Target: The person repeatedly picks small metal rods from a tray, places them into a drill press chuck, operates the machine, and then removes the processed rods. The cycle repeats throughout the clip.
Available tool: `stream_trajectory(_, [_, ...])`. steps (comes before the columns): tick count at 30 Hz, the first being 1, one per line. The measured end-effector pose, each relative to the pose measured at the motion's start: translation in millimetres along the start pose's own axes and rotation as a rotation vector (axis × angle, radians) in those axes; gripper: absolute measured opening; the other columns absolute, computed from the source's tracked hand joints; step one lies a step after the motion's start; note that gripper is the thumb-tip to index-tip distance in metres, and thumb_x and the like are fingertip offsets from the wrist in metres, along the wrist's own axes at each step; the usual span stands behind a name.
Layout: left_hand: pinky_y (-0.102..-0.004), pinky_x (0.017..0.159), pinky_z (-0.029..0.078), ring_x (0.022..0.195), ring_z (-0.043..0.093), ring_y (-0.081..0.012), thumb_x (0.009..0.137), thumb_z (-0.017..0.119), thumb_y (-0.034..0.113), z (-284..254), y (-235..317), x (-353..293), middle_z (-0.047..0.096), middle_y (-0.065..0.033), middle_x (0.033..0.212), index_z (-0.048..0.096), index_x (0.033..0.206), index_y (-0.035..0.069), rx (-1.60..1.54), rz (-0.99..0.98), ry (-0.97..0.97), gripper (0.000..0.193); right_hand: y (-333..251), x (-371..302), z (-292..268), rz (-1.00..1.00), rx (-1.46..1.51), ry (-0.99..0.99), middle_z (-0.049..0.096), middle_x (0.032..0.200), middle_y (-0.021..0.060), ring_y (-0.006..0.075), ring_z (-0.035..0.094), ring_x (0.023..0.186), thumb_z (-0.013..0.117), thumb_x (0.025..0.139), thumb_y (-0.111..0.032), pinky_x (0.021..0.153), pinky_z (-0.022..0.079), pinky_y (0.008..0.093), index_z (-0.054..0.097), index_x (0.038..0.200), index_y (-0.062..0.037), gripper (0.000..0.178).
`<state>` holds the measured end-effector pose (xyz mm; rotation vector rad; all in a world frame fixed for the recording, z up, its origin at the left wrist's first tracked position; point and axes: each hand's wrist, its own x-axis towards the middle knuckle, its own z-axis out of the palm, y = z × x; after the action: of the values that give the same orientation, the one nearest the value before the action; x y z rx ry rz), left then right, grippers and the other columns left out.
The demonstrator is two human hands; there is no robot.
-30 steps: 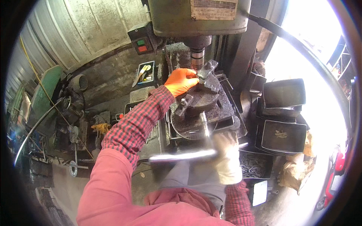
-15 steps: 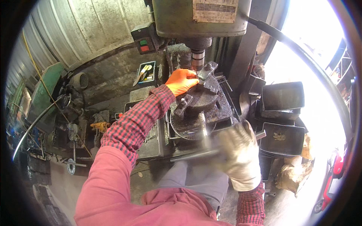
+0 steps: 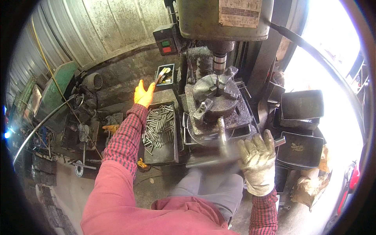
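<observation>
My left hand (image 3: 144, 94), in an orange glove, is raised over the left side of the bench with thumb and fingers apart. Its thumb is close to the handle end of a brush-like tool (image 3: 161, 75) lying across a small blue box (image 3: 168, 81). My right hand (image 3: 258, 160), in a worn pale glove, lies against a steel bar handle (image 3: 211, 161), its fingers stretched and spread. This bar crosses the end of a screw shaft (image 3: 222, 131) on a dark round clamping fixture (image 3: 205, 88). Above the fixture stands a drill chuck (image 3: 219, 62) with a bit (image 3: 217, 80).
A tray (image 3: 162, 156) of short metal rods (image 3: 159, 124) stands left of the drill press (image 3: 223, 23). Dark bins (image 3: 301, 105) are stacked at the right. A switch box (image 3: 166, 41) with green and red buttons hangs beside the press; a thick cable (image 3: 309, 47) arches rightward.
My left hand has left the fixture under the drill chuck and moved left, beyond the rod tray. The right hand stays at the bar handle, its fingers now more spread. The view has shifted.
</observation>
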<state>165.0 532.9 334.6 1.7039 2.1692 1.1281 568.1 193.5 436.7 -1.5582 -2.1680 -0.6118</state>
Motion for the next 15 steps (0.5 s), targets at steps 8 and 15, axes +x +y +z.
stream_trajectory(8, [-0.0426, 0.090, 0.056, 0.101, 0.076, -0.0321, 0.098, 0.067, 0.030, 25.8, -15.8, 32.3, 0.077, -0.0231, 0.106, 0.075, 0.114, -0.002, -0.094, 0.141, -0.087, 0.037, -2.1, 9.4, -17.3, 0.004, 0.058, -0.019, 0.065, 0.104, 0.0049, 0.0263, 0.065, 0.113, 0.075, 0.068, -0.010, 0.117, 0.046, 0.0536, 0.069, 0.105, -0.0093, 0.038])
stream_trajectory(15, [-0.0245, 0.075, 0.049, 0.079, 0.059, -0.0083, 0.107, 0.064, 0.013, -5.7, 52.7, -44.9, 0.069, -0.0001, 0.092, 0.074, 0.121, 0.000, -0.833, 0.331, -0.330, 0.022, 3.4, 11.1, -15.7, 0.000, 0.021, -0.089, 0.064, 0.094, 0.0052, 0.0261, 0.065, 0.108, 0.076, 0.067, -0.015, 0.118, 0.044, 0.0527, 0.068, 0.103, -0.0086, 0.038])
